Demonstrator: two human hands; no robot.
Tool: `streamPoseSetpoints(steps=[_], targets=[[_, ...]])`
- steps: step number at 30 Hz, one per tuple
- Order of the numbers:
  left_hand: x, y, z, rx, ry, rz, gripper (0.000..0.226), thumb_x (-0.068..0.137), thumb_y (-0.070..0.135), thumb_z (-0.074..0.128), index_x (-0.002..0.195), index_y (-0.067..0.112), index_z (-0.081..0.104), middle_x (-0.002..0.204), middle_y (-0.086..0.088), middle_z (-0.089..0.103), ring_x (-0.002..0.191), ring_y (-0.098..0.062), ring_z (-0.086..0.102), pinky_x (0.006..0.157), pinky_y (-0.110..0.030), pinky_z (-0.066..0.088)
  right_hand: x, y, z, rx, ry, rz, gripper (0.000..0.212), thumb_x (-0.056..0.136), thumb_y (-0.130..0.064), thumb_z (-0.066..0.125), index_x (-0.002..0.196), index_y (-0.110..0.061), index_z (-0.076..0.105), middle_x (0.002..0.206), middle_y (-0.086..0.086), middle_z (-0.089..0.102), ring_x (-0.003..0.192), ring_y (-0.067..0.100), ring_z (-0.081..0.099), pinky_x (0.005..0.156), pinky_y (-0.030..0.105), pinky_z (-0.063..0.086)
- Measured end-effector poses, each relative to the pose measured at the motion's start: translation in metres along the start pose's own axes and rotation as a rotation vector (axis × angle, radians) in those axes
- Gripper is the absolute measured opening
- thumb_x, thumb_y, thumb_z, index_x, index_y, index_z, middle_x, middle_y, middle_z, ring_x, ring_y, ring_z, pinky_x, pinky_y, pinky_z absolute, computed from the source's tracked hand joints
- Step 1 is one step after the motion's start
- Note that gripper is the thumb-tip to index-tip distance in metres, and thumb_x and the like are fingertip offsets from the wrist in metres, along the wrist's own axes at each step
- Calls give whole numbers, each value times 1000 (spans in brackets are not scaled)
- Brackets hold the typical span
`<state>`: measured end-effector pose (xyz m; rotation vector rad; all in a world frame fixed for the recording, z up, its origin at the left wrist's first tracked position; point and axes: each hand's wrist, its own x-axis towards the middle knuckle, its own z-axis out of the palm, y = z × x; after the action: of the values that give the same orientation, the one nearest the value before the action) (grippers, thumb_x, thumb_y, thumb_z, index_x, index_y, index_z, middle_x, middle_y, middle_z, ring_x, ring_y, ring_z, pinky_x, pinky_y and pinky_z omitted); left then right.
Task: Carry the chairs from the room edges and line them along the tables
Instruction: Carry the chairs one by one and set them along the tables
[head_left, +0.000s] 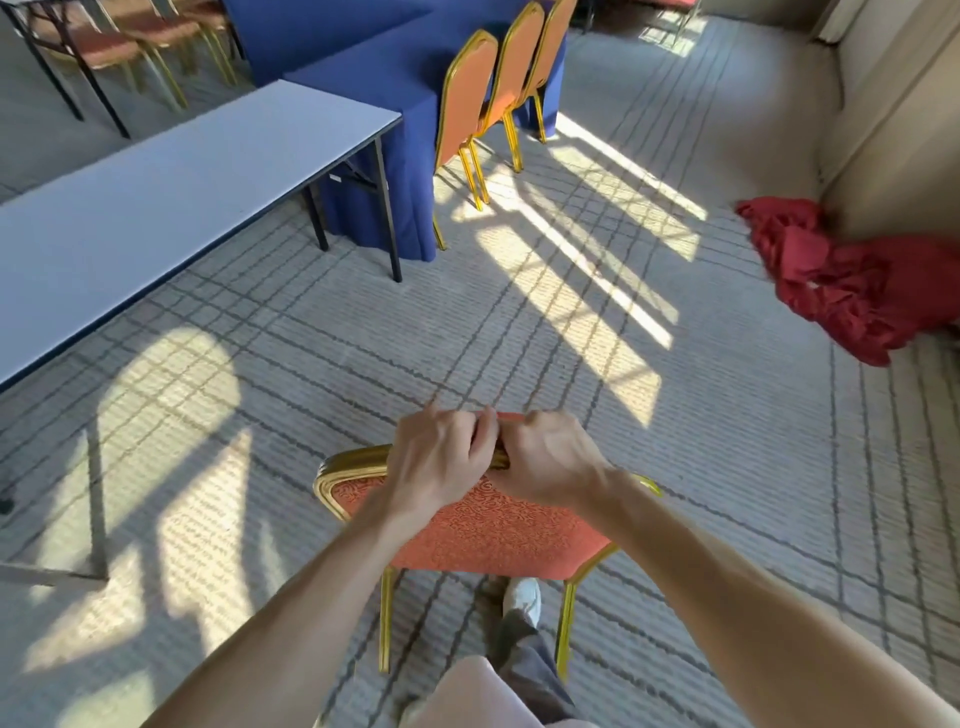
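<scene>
An orange-padded chair with a gold metal frame (483, 525) is right in front of me, seen from behind its backrest. My left hand (436, 457) and my right hand (545, 457) both grip the top rail of the backrest, side by side and nearly touching. The chair's legs hang over the carpet near my white shoe. A bare white folding table (171, 208) runs along the left. Past it stands a table draped in blue cloth (379, 88), with three matching chairs (467, 98) lined along its right side.
More orange chairs (130, 41) stand at the far left behind a black-legged table. A heap of red cloth (841, 280) lies on the carpet at the right by a beige wall. Sunlit patterned carpet (519, 322) lies between me and the tables.
</scene>
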<state>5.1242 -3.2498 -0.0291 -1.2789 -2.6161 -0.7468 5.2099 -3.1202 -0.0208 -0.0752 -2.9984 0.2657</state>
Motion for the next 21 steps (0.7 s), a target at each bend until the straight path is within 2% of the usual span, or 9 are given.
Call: streamPoseSetpoints(steps=[2,5,9,12,14,17,21], targets=[[20,2,25,-17,-14,-5,57,100,38,37,46,21,34,38,11,29,30,-9,31,33,-22,16,9,31,12,50,48,-13,30,80,-37,41,76,-19,64,48,-5,51,39,19,42,41,26,33],[75,17,50,0,-23,-18,57,100,41,36,47,20,38,39,8,37,32,-10,34,34,-24,24,37,93,6,71,76,-3,27,79,-37,43,71,-19,61,46,-6,50,36,17,39,38,25,34],[147,15,61,32,-52,-71,57,98,46,35,49,17,43,44,1,49,39,-17,43,45,-26,27,87,135,-16,67,-10,61,28,85,-44,46,96,-26,66,63,-7,63,54,18,58,51,31,51],[190,-5,64,27,-27,-156,60,96,51,31,55,13,52,53,-5,59,49,-22,56,51,-29,33,127,151,-18,125,-4,128,25,86,-44,50,102,-30,64,73,-7,67,63,20,62,59,34,55],[206,-14,65,-15,-41,-189,61,96,52,29,57,12,53,55,-4,60,53,-23,58,54,-31,36,145,157,-16,145,22,115,24,85,-44,52,99,-28,64,72,-6,67,62,21,62,59,35,55],[229,-15,72,-27,-33,-182,61,95,55,29,55,14,50,50,0,54,48,-20,53,52,-29,31,160,179,-18,191,17,75,25,85,-45,53,98,-27,64,70,-6,66,60,21,61,58,35,55],[266,-18,76,-65,-50,-156,53,96,49,36,52,20,45,47,4,48,47,-19,51,52,-30,30,188,208,-23,202,28,57,26,87,-45,56,99,-24,65,71,-7,64,63,20,61,58,32,51]])
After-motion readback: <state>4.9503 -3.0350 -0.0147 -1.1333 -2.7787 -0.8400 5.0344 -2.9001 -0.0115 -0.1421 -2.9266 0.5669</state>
